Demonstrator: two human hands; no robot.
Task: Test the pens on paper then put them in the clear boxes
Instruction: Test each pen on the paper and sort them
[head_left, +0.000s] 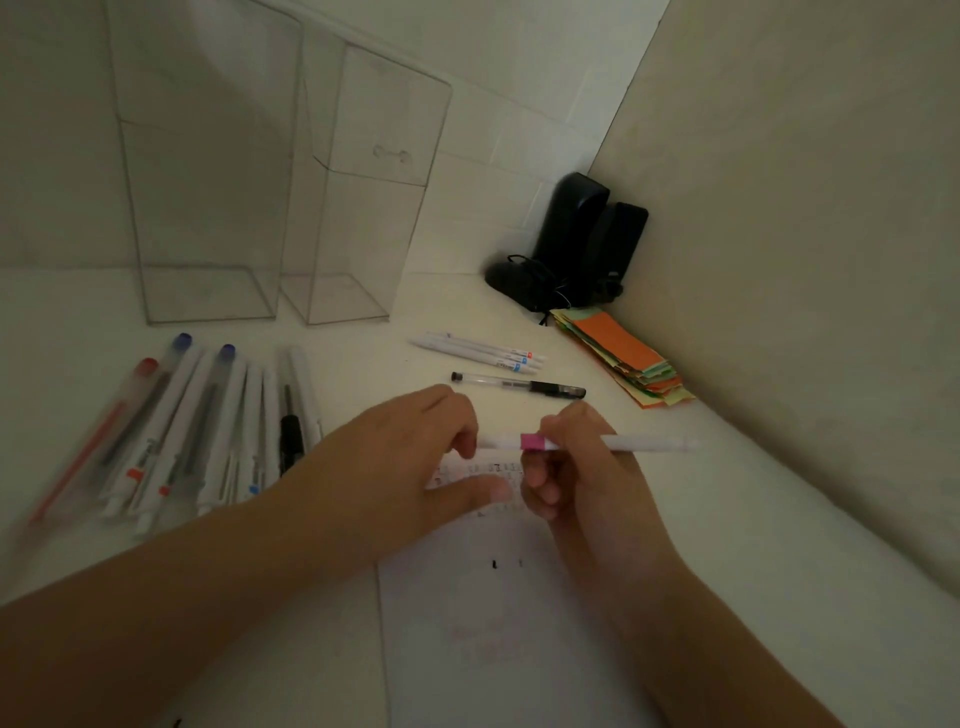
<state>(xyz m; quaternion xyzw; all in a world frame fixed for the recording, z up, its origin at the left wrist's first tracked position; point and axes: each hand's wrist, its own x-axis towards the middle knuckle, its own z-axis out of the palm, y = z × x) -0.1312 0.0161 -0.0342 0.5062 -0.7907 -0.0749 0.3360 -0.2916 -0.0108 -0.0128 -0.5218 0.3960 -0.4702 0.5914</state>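
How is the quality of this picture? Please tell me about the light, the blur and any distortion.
Head view: the light is dim and even, without glare. The pens at left are smeared by motion blur. The white pen held in both hands and the black pen stay fairly sharp. The wide lens bends the clear boxes so that they lean. The paper's writing is faint.

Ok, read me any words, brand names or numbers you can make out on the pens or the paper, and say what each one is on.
None can be read.
White pen held in both hands: pink band only, no legible text.
Paper: small dark and faint red marks, too blurred.
Pens on the left: coloured label patches, print too blurred.
Three white pens: labels too small.
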